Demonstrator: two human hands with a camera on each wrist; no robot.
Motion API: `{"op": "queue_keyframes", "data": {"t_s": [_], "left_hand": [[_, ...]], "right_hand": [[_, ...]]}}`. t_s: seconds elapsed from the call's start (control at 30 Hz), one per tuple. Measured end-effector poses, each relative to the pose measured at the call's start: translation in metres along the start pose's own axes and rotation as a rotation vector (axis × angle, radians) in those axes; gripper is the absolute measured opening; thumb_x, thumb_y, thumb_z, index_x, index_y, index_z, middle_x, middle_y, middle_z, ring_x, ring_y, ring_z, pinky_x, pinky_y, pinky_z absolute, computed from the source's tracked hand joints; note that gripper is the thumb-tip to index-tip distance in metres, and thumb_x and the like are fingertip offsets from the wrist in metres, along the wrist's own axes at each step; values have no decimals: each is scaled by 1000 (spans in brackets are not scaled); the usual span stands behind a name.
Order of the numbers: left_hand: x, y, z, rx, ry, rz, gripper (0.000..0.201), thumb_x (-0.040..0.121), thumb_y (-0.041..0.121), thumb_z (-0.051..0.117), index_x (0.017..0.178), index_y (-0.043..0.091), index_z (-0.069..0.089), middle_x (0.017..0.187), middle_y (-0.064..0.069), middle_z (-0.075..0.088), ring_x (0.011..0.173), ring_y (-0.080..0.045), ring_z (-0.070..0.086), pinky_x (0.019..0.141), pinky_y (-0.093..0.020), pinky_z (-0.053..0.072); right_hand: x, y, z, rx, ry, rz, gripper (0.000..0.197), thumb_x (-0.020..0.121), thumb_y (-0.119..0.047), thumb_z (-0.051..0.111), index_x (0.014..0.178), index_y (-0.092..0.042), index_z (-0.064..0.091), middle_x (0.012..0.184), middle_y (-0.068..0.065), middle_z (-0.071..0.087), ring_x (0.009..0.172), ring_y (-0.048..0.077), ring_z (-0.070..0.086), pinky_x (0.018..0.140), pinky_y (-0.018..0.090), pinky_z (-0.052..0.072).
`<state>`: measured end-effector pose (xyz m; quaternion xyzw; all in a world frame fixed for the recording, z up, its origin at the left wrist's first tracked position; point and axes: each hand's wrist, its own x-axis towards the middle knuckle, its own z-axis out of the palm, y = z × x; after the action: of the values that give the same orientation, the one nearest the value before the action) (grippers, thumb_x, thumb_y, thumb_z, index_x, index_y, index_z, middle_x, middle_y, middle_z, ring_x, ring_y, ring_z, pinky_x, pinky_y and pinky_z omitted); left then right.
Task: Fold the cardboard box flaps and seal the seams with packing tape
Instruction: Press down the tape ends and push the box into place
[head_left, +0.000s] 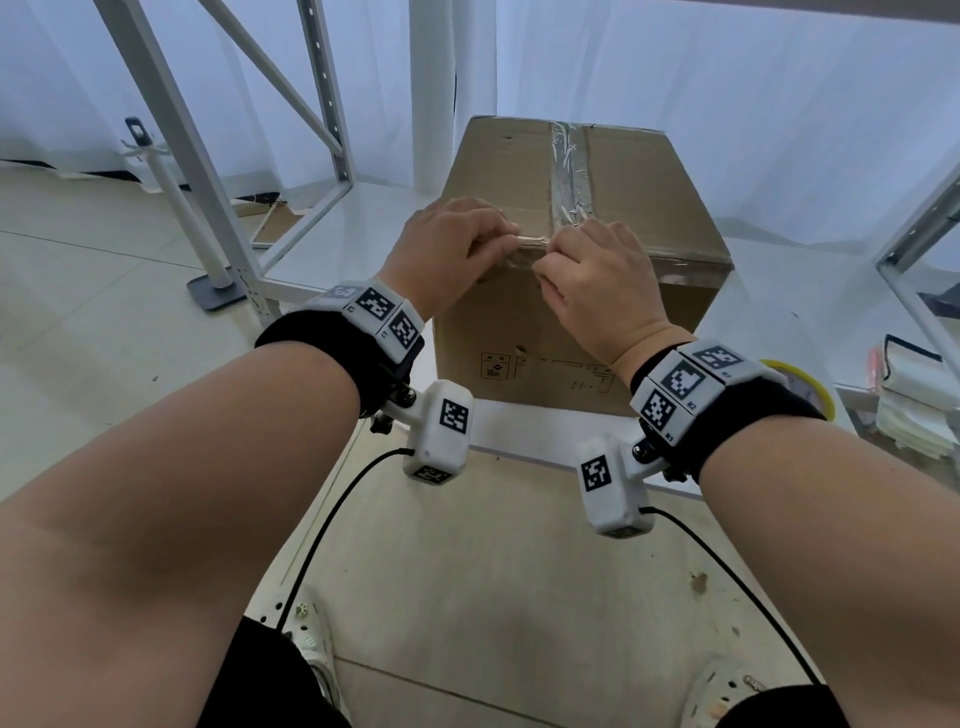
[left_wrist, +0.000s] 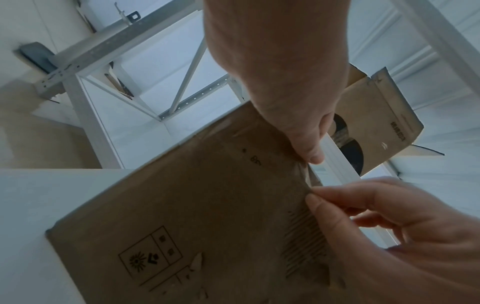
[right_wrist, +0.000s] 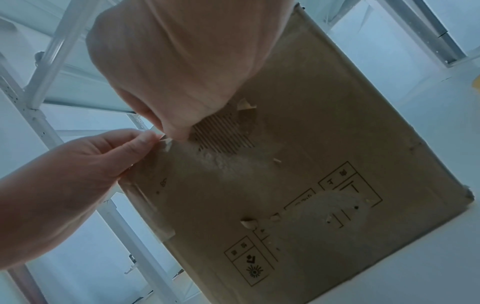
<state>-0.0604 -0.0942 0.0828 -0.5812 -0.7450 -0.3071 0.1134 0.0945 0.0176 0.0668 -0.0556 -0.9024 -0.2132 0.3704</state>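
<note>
A closed brown cardboard box (head_left: 571, 322) stands on a low white shelf board (head_left: 358, 228). Clear packing tape (head_left: 569, 171) runs along its top centre seam, and more tape lies along the near top edge. Both hands are at that near edge. My left hand (head_left: 452, 244) and my right hand (head_left: 597, 275) each pinch an end of a short bunched strip of tape (head_left: 532, 240) stretched between them. The left wrist view shows my left thumb (left_wrist: 314, 156) and right fingers (left_wrist: 327, 197) at the box (left_wrist: 194, 205) edge. In the right wrist view the tape end (right_wrist: 166, 142) sits between the fingertips.
A yellow tape roll (head_left: 800, 379) lies on the shelf board right of the box, behind my right wrist. White metal rack posts (head_left: 171, 130) stand at the left, another frame (head_left: 914, 260) at the right. Stacked papers (head_left: 914, 405) sit far right. Another cardboard piece (left_wrist: 376, 123) shows behind.
</note>
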Motion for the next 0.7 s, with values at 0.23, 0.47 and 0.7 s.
{"op": "queue_keyframes", "data": {"t_s": [0.23, 0.47, 0.7], "left_hand": [[2, -3, 8, 50, 35, 10, 32, 90, 43, 56, 108, 19, 67, 117, 2, 61, 111, -22, 49, 92, -29, 27], [0, 5, 9, 206, -9, 23, 34, 92, 42, 52, 113, 17, 58, 122, -4, 50, 115, -28, 40, 97, -37, 25], [-5, 8, 11, 309, -85, 35, 46, 85, 45, 60, 120, 17, 51, 130, -5, 44, 121, -29, 37, 101, -40, 26]], "right_hand": [[-1, 1, 5, 9, -21, 21, 10, 87, -13, 63, 81, -9, 70, 82, 7, 65, 78, 26, 59, 73, 35, 44], [6, 6, -6, 180, -83, 254, 29, 91, -35, 53, 106, -15, 68, 96, 5, 61, 90, 25, 55, 84, 34, 30], [17, -3, -8, 173, -392, 448, 52, 97, -51, 40, 140, -23, 46, 143, 3, 48, 132, 23, 40, 110, 39, 26]]}}
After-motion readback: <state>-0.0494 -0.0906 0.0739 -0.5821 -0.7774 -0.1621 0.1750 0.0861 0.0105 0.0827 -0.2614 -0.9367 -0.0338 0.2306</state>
